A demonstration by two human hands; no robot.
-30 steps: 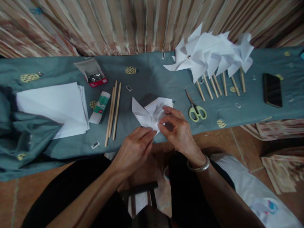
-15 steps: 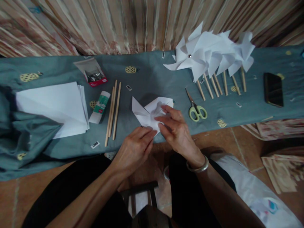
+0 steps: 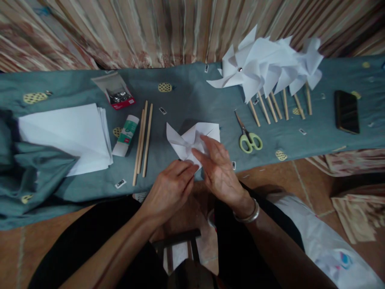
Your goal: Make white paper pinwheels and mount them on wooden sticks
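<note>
The folded paper [image 3: 187,140] sits near the front of the tabletop [image 3: 192,96], the left hand [image 3: 173,182] pinching its near edge at six o'clock. At four, the right hand [image 3: 221,174] has uncurled, fingers now spread over the centre; contact is hard to judge in this dimness. Its grip looks eased, the folds apparently unfastened. Scissors [image 3: 245,131] lie at three, wooden sticks [image 3: 142,140] at nine.

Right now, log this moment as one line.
left hand: pinching folded paper at near edge | right hand: fingers apart, at paper's right side | wooden sticks: left of paper | scissors: right of paper
</note>
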